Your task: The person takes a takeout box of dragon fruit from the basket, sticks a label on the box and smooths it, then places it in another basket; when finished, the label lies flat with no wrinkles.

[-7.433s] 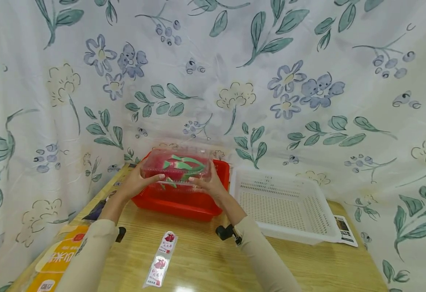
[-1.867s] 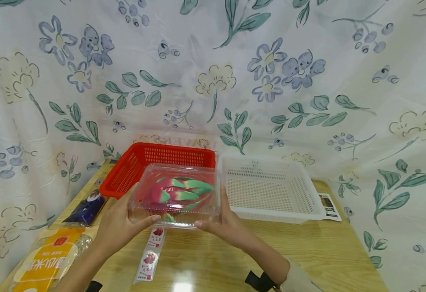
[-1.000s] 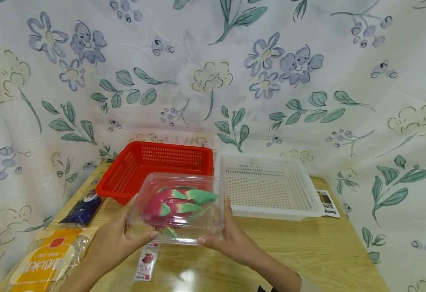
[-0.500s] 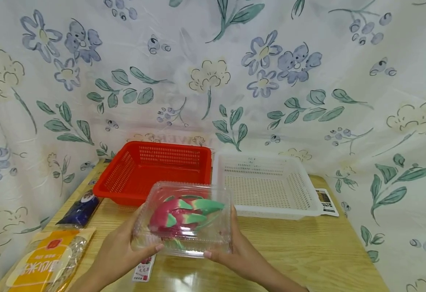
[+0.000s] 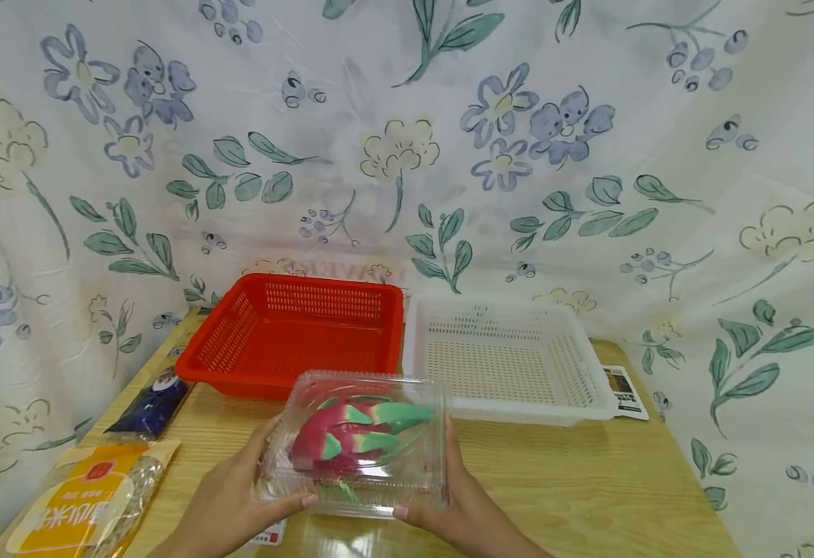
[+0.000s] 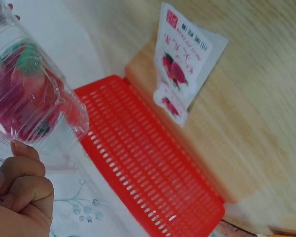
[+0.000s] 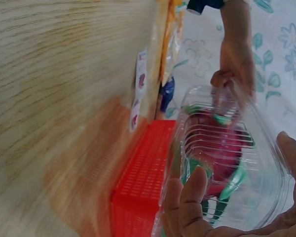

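Observation:
A clear plastic clamshell box (image 5: 424, 473) with a pink and green dragon fruit (image 5: 333, 438) inside is held up over the near part of the table. My left hand (image 5: 236, 492) grips its left side, thumb along the front edge. On the right side my right hand (image 5: 463, 500) holds it the same way, its fingers reaching underneath in the right wrist view. The lid is down on the box. A strip of dragon fruit stickers (image 6: 185, 57) lies on the table below; in the head view the box and left hand cover most of it.
A red plastic basket (image 5: 239, 380) stands behind the box, and a white basket (image 5: 519, 411) sits right beside it. Along the left edge lie a dark blue packet (image 5: 152, 403) and an orange-labelled bag (image 5: 82, 504). A printed card (image 5: 626, 394) pokes out right of the white basket.
Both hands have brought the box from over the red basket back toward me, and it has sunk lower in the head view. It now hides more of the sticker strip.

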Demonstrator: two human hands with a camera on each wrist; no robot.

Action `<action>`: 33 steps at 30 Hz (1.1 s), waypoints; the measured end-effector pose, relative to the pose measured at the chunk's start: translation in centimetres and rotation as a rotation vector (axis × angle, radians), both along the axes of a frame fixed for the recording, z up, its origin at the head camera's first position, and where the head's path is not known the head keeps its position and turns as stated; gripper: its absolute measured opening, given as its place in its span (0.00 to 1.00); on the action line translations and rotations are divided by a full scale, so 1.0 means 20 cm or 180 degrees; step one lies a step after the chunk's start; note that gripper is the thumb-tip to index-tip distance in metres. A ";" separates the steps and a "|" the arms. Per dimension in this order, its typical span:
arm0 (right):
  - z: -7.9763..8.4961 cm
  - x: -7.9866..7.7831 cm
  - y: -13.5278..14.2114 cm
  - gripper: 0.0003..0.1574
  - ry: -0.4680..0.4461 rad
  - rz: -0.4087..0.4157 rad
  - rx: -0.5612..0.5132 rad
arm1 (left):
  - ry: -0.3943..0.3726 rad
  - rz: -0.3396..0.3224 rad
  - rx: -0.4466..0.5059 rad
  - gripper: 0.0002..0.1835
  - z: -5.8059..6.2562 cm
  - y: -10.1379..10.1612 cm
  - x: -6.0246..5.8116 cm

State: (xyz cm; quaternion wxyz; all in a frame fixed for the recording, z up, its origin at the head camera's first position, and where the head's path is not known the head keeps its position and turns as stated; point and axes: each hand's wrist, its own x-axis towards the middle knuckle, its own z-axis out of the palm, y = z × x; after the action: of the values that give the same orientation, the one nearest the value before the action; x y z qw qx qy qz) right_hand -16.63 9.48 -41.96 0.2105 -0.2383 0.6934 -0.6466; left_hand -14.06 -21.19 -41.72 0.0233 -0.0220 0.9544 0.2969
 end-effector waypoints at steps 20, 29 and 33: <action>-0.10 0.02 0.06 0.74 -0.0057 0.0032 -0.0051 | -0.0259 0.0007 0.0075 0.60 -0.10 0.06 0.01; -0.13 0.05 0.09 0.72 -0.0380 -0.0016 -0.0048 | -0.0459 0.0070 0.0005 0.63 -0.12 0.09 0.03; -0.13 0.05 0.10 0.73 -0.0360 -0.0076 0.0145 | -0.0466 0.0062 -0.0027 0.64 -0.13 0.10 0.03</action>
State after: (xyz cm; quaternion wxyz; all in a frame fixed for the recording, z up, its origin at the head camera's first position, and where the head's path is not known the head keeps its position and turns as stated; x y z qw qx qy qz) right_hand -15.72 11.50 -44.51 0.2470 -0.1882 0.6978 -0.6455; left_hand -13.39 -19.29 -44.38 0.0901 -0.0530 0.9511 0.2907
